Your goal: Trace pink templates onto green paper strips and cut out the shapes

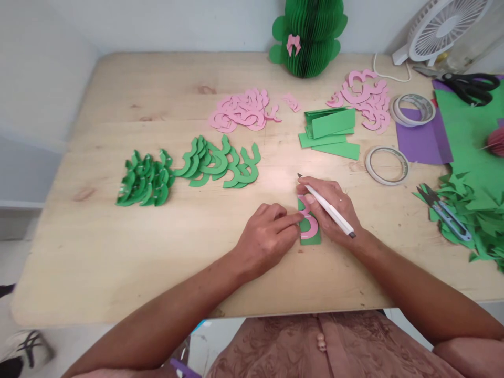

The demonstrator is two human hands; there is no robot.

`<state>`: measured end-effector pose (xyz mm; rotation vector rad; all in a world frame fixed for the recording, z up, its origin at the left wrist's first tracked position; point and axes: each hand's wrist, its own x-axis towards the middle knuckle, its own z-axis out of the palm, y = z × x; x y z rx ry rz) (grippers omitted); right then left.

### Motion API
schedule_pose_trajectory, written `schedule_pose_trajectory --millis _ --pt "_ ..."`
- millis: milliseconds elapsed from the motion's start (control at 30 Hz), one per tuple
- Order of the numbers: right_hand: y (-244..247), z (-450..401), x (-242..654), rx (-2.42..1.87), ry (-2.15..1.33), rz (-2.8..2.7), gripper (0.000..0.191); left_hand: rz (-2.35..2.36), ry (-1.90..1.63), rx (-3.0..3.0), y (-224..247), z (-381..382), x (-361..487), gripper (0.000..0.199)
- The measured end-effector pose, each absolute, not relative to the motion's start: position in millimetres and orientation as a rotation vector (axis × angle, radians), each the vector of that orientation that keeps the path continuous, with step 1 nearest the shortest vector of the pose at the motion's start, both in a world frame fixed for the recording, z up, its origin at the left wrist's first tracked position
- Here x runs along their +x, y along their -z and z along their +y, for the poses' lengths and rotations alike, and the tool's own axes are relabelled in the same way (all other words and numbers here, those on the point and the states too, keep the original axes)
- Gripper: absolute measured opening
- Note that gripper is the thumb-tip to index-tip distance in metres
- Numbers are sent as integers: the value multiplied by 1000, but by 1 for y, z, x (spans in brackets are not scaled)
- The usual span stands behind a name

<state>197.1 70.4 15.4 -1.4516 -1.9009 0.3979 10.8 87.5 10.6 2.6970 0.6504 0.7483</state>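
Note:
A curvy pink paper cutout (312, 227) lies flat over a green paper strip (312, 241) near the table's front edge. The extended index finger of my left hand (270, 233) holds the cutout down at its left side, while the other fingers are curled. My right hand (334, 207) is closed around a white pen (331, 210), whose dark tip points up and left, away from me. This hand also rests against the right side of the strip and covers part of it.
Green cutouts (214, 160) and clipped green stacks (145, 178) lie left. Pink cutouts (246, 110), green strips (333, 126), tape rolls (388, 165), thread snips (444, 212) and paper scraps (480, 205) surround the work. Behind stand a green honeycomb-paper figure (313, 37), scissors (468, 86) and a fan (449, 29).

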Motion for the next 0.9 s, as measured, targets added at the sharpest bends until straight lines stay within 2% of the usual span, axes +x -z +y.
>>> schedule_pose_trajectory --millis 900 --pt "-14 71 197 -1453 -394 -1896 24 663 -739 2703 -10 86 11 14"
